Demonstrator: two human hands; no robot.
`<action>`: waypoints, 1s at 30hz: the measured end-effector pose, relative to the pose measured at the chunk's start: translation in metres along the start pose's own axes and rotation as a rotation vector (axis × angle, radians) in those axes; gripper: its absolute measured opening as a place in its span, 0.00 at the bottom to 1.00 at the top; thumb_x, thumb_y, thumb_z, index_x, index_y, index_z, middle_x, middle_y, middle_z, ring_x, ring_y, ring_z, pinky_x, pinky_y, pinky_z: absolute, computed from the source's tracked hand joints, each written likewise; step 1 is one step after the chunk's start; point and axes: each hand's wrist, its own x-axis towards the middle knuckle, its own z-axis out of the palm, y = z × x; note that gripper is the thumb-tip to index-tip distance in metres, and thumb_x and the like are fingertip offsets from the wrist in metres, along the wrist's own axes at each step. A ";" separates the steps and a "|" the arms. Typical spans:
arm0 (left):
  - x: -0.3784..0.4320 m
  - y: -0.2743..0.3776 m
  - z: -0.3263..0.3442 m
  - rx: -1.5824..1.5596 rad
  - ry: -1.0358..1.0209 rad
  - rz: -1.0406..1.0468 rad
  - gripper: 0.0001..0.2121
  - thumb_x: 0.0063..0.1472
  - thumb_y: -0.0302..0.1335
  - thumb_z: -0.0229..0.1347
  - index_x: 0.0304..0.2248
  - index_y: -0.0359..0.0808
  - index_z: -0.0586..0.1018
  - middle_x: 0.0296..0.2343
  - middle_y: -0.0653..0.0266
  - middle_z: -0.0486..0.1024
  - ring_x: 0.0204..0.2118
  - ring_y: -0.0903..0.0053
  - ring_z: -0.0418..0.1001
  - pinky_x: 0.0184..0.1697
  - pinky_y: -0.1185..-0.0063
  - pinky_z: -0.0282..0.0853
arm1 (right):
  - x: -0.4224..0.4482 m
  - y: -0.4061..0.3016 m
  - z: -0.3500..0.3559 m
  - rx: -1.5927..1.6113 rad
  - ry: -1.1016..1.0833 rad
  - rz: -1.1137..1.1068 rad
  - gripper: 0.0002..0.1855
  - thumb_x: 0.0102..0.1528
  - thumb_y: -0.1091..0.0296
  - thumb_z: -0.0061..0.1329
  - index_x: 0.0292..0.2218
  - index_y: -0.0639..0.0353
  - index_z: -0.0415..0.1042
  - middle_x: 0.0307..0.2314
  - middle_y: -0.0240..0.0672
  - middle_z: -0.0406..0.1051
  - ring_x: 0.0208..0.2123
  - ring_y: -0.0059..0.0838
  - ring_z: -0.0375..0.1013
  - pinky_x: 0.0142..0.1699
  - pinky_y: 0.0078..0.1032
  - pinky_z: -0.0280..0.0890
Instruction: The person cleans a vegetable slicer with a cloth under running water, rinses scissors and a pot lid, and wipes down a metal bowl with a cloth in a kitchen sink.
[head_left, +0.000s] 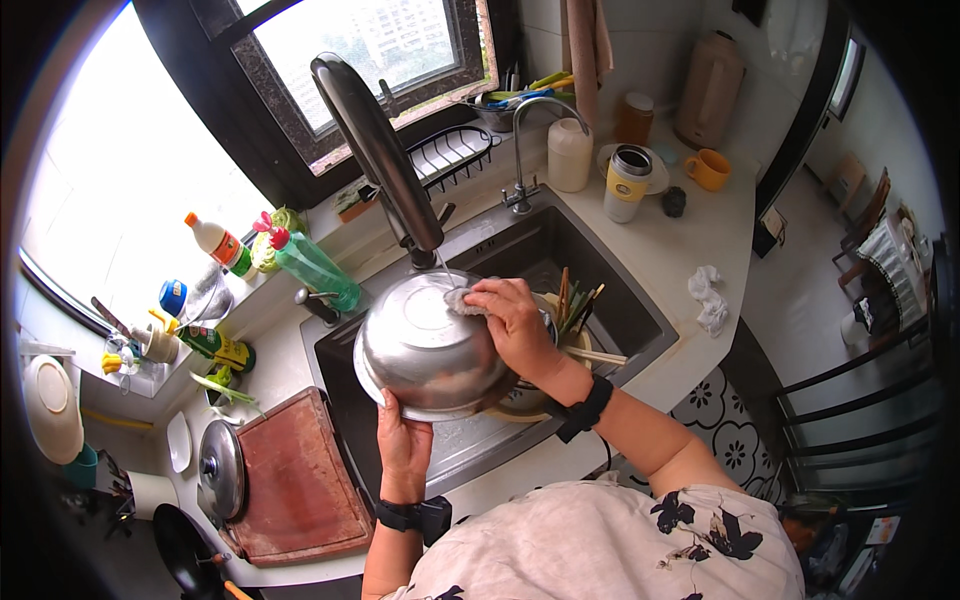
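Observation:
A stainless steel bowl is tilted over the sink, its base facing up. My left hand grips its near rim from below. My right hand presses a greyish scrubbing cloth or pad against the bowl's base. A thin stream of water falls from the thick pull-out faucet onto the base close to the cloth. Chopsticks and other utensils stand behind my right hand in the sink, partly hidden by it, with dishes below them.
A wooden cutting board and a pot lid lie left of the sink. A green spray bottle stands behind it. On the right counter are a tumbler, an orange mug and a crumpled white cloth or tissue.

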 end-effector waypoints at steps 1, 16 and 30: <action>-0.001 -0.001 0.003 0.019 -0.037 -0.028 0.18 0.62 0.34 0.41 0.50 0.37 0.61 0.48 0.64 0.62 0.50 0.72 0.60 0.54 0.70 0.56 | -0.001 0.005 -0.002 -0.030 0.005 0.031 0.13 0.41 0.84 0.41 0.30 0.60 0.72 0.32 0.37 0.69 0.36 0.39 0.64 0.43 0.30 0.60; 0.011 -0.011 0.042 0.164 -0.182 -0.093 0.24 0.61 0.45 0.38 0.50 0.38 0.59 0.47 0.64 0.62 0.49 0.73 0.61 0.53 0.73 0.56 | 0.008 -0.052 0.014 -0.155 -0.300 -0.206 0.16 0.42 0.79 0.42 0.36 0.66 0.68 0.41 0.40 0.65 0.46 0.39 0.62 0.50 0.32 0.56; 0.020 -0.013 0.029 -0.171 -0.213 -0.160 0.22 0.63 0.42 0.32 0.49 0.35 0.62 0.46 0.61 0.64 0.48 0.69 0.63 0.52 0.72 0.57 | -0.030 -0.068 -0.018 -0.364 -0.627 -0.495 0.14 0.44 0.71 0.43 0.35 0.62 0.70 0.40 0.29 0.65 0.44 0.25 0.61 0.47 0.23 0.51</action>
